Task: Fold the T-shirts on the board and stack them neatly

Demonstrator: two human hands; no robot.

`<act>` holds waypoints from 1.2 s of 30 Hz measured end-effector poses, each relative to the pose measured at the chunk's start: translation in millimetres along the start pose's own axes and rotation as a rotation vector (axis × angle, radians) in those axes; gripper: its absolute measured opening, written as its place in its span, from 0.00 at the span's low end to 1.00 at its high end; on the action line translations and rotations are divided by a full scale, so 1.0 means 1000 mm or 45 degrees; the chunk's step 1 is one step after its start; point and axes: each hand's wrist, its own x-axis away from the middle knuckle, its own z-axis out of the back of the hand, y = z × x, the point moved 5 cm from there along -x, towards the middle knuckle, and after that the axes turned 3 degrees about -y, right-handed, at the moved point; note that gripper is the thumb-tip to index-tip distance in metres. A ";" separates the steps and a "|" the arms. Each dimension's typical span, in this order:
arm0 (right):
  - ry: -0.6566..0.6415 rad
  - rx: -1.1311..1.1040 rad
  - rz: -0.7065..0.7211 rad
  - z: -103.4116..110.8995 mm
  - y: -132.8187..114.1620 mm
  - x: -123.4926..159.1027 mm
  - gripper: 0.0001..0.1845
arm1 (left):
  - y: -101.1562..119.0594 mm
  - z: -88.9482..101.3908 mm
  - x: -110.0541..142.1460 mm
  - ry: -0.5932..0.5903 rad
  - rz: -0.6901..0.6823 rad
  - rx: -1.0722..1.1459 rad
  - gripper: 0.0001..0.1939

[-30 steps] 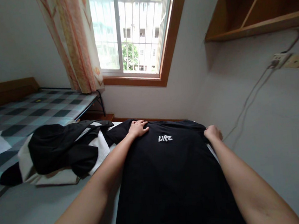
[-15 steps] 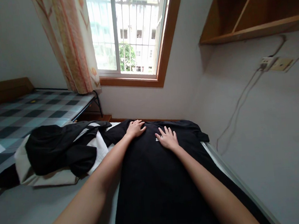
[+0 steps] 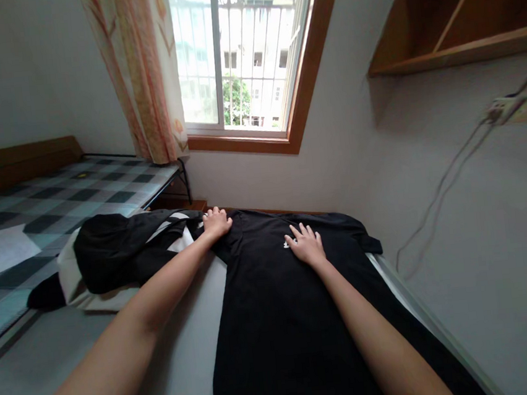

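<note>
A black T-shirt (image 3: 284,319) with small white lettering lies spread flat on a grey surface (image 3: 186,366) in front of me. My right hand (image 3: 306,245) rests flat on its chest, fingers spread, partly covering the lettering. My left hand (image 3: 216,222) lies at the shirt's far left sleeve, fingers bent over the cloth; whether it grips the sleeve I cannot make out. Both arms stretch forward.
A heap of black and white clothes (image 3: 120,255) lies to the left of the shirt. Further left is a bed with a checked cover (image 3: 36,213). A window (image 3: 240,57) and curtain (image 3: 144,78) are ahead. On the right wall hang a wooden shelf (image 3: 451,18) and a socket with cables (image 3: 502,109).
My right hand left the shirt's right shoulder and came to rest flat on the chest. My left hand slid left to the sleeve edge. The view shifted slightly.
</note>
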 end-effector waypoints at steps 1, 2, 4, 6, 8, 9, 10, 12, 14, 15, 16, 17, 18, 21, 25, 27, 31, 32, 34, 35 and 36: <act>-0.003 0.009 -0.003 0.000 0.000 0.000 0.33 | -0.009 0.002 -0.001 -0.036 0.012 -0.004 0.21; -0.009 0.017 -0.003 0.000 0.000 0.000 0.33 | -0.016 0.004 -0.002 -0.065 0.014 0.006 0.20; -0.020 0.020 -0.003 -0.001 0.000 -0.001 0.34 | -0.023 0.008 -0.003 -0.100 -0.011 0.041 0.17; -0.017 0.008 -0.006 -0.001 0.000 -0.001 0.33 | -0.023 0.011 -0.005 -0.114 -0.046 0.062 0.13; -0.005 -0.003 -0.005 -0.001 0.001 -0.001 0.33 | -0.021 0.013 -0.008 -0.094 -0.044 0.055 0.14; 0.000 -0.006 -0.002 -0.001 0.001 0.000 0.33 | -0.020 0.013 -0.009 -0.071 -0.032 0.041 0.15; 0.002 -0.006 0.001 -0.001 0.001 0.000 0.33 | -0.020 0.014 -0.010 -0.046 -0.022 0.022 0.16; 0.001 0.000 0.002 -0.001 0.001 0.000 0.33 | -0.020 0.014 -0.012 -0.009 -0.025 -0.027 0.18; -0.006 0.011 -0.001 -0.001 0.001 0.000 0.33 | -0.020 0.011 -0.012 -0.026 -0.048 -0.060 0.19; -0.007 0.015 -0.002 -0.001 0.001 0.000 0.33 | -0.021 0.010 -0.012 -0.055 -0.055 -0.064 0.18; -0.005 0.016 -0.002 -0.001 0.001 0.000 0.33 | -0.021 0.010 -0.011 -0.074 -0.061 -0.063 0.18; -0.002 0.016 -0.001 -0.001 0.000 0.000 0.33 | -0.021 0.011 -0.010 -0.071 -0.075 -0.064 0.17; 0.001 0.014 0.000 -0.001 0.000 0.000 0.33 | -0.019 0.014 -0.008 -0.040 -0.103 -0.075 0.17; 0.011 0.013 0.003 0.000 0.000 0.001 0.33 | -0.013 0.029 0.004 0.124 -0.263 -0.111 0.15; 0.018 0.007 -0.001 0.001 0.000 0.001 0.33 | -0.013 0.033 0.030 -0.191 -0.650 0.044 0.11; 0.021 0.007 -0.003 0.000 -0.001 0.001 0.33 | -0.017 0.030 0.049 -0.423 -0.912 0.122 0.12; 0.021 0.015 -0.002 0.000 0.000 0.001 0.33 | -0.037 0.031 0.068 -0.333 -1.033 0.173 0.17; 0.021 0.013 -0.002 0.000 0.000 0.002 0.33 | -0.041 0.031 0.070 -0.273 -0.988 0.168 0.16; 0.023 0.006 -0.002 0.000 0.000 0.002 0.33 | -0.048 0.029 0.072 -0.186 -0.898 0.152 0.14; 0.023 0.003 -0.003 0.000 0.000 0.002 0.33 | -0.050 0.028 0.073 -0.154 -0.855 0.144 0.15; 0.021 0.001 -0.004 0.000 0.000 0.002 0.33 | -0.052 0.027 0.073 -0.125 -0.810 0.139 0.17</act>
